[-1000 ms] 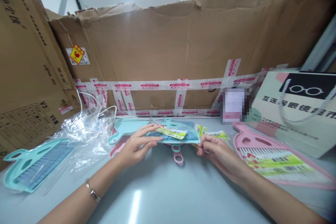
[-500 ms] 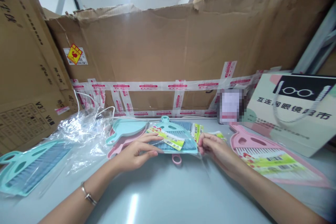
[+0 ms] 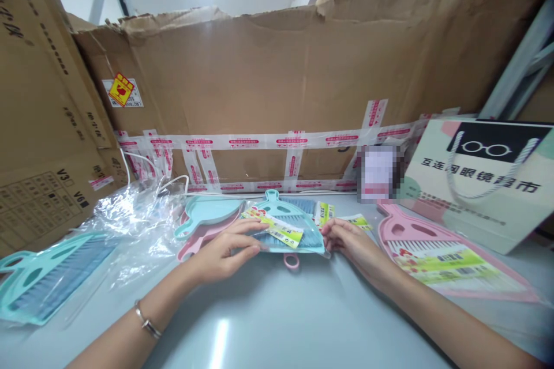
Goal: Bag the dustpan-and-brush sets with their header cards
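Observation:
In the middle, a turquoise dustpan and brush set point(image 3: 314, 241) lies in a clear plastic bag, its handle pointing away from me. A yellow-green label card point(image 3: 288, 235) is slanted across it. My left hand point(image 3: 225, 251) holds the set's left side, fingers over the top and thumb at the front left corner. With thumb and fingers pinched, my right hand point(image 3: 348, 239) grips the front right corner of the same bagged set. A pink ring point(image 3: 291, 260) sticks out from under its front edge; what it belongs to is hidden.
Turquoise point(image 3: 214, 207) and pink dustpans point(image 3: 203, 237) lie stacked behind my left hand. A bagged turquoise set point(image 3: 52, 277) is at left, near crumpled plastic point(image 3: 138, 219). A pink set point(image 3: 450, 253) and paper bag point(image 3: 480, 184) stand right; a cardboard box point(image 3: 242, 81) forms the back.
My right hand has shifted slightly left and its fingers have moved in at the bag's corner. The left hand and the dustpan set stay almost in place.

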The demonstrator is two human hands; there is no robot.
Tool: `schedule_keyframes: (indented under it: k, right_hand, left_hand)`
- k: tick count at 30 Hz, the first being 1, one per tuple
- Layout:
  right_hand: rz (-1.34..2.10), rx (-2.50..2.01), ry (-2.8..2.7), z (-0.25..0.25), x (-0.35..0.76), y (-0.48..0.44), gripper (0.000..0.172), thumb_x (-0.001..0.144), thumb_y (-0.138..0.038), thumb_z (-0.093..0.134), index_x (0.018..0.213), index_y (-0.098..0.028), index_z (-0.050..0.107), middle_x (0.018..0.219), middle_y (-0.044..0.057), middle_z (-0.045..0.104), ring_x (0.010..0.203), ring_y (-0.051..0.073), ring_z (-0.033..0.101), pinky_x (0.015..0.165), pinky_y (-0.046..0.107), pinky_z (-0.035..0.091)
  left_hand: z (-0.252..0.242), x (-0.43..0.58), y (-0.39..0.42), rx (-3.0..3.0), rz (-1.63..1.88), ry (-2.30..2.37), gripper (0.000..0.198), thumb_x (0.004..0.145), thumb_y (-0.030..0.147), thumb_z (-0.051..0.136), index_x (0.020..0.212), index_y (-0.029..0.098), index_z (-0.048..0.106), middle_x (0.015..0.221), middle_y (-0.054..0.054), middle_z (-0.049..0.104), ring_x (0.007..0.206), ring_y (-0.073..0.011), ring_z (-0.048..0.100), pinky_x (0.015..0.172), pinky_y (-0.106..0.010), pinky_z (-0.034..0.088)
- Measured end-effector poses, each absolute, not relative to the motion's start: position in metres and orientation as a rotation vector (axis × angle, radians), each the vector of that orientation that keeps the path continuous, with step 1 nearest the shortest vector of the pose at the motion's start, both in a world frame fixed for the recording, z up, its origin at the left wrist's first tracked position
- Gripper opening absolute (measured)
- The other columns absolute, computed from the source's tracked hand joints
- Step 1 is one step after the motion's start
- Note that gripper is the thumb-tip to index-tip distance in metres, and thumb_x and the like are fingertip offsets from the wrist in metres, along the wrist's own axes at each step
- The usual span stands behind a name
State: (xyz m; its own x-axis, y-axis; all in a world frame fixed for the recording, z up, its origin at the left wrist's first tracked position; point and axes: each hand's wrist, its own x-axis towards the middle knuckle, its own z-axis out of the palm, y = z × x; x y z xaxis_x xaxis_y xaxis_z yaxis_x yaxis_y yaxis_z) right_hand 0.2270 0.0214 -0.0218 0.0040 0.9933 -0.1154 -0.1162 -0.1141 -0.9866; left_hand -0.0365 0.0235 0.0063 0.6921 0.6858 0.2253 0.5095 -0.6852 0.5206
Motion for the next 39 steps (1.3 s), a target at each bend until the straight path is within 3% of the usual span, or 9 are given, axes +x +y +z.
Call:
schedule_keyframes:
  k: [7,13,18,24,30,34,39]
  right_hand:
    - [1.321,-1.245,-1.001,-0.021,0.221,0.020,0.019,0.065,-0.036,0.060,0.069,-0.019,0.051,0.055,-0.004,0.056,0.051,0.011,0.052,0.056,0.026,0.040]
    - [1.254,-1.309,-1.175,-0.021,0.214,0.016,0.045,0.060,-0.049,0.067,0.087,-0.022,0.043,0.061,-0.005,0.061,0.057,0.015,0.058,0.056,0.028,0.042]
    - [1.307,-1.185,-1.202,-0.031,0.210,0.018,0.058,0.055,-0.042,0.075,0.094,-0.024,0.036,0.087,0.003,0.066,0.078,0.021,0.065,0.067,0.034,0.050]
    - [1.290,-1.169,-1.258,-0.038,0.211,0.021,0.057,0.060,-0.035,0.073,0.100,-0.024,0.034,0.101,0.006,0.064,0.086,0.022,0.064,0.074,0.036,0.050]
    - [1.255,-1.194,-1.276,-0.035,0.210,0.021,0.053,0.062,-0.034,0.071,0.099,-0.024,0.033,0.095,0.005,0.064,0.083,0.021,0.064,0.072,0.034,0.050]
    - [1.199,-1.233,-1.273,-0.039,0.209,0.027,0.054,0.062,-0.038,0.069,0.099,-0.025,0.032,0.088,0.002,0.065,0.073,0.020,0.065,0.066,0.034,0.051]
    - [1.129,-1.307,-1.342,-0.042,0.214,0.034,0.049,0.068,-0.045,0.061,0.103,-0.025,0.033,0.065,-0.004,0.063,0.061,0.021,0.065,0.060,0.036,0.051]
  left_hand:
    - [0.008,-0.035,0.022,2.482,0.598,0.890,0.027,0.088,0.030,0.041,0.093,0.025,0.067,0.133,-0.003,0.048,0.128,-0.0235,0.034,0.107,-0.048,0.025]
    - [0.007,-0.034,0.022,2.501,0.590,0.853,0.027,0.088,0.028,0.041,0.098,0.025,0.066,0.122,-0.002,0.058,0.132,-0.0220,0.027,0.108,-0.048,0.022]
    - [0.007,-0.032,0.021,2.514,0.562,0.885,0.027,0.088,0.030,0.041,0.098,0.025,0.066,0.122,-0.002,0.058,0.132,-0.0220,0.027,0.108,-0.047,0.022]
    - [0.005,-0.032,0.020,2.506,0.538,0.858,0.028,0.089,0.030,0.041,0.100,0.026,0.066,0.122,-0.003,0.057,0.129,-0.0212,0.033,0.108,-0.044,0.024]
    - [0.002,-0.032,0.017,2.493,0.505,0.826,0.028,0.089,0.030,0.040,0.103,0.027,0.064,0.126,-0.004,0.054,0.116,-0.0179,0.048,0.100,-0.036,0.036]
    - [-0.001,-0.031,0.017,2.515,0.501,0.797,0.028,0.089,0.028,0.041,0.106,0.027,0.063,0.126,-0.004,0.054,0.116,-0.0183,0.048,0.099,-0.037,0.037]
    - [-0.004,-0.031,0.020,2.533,0.494,0.747,0.029,0.089,0.027,0.042,0.111,0.029,0.060,0.130,-0.001,0.051,0.122,-0.0181,0.043,0.103,-0.041,0.034]
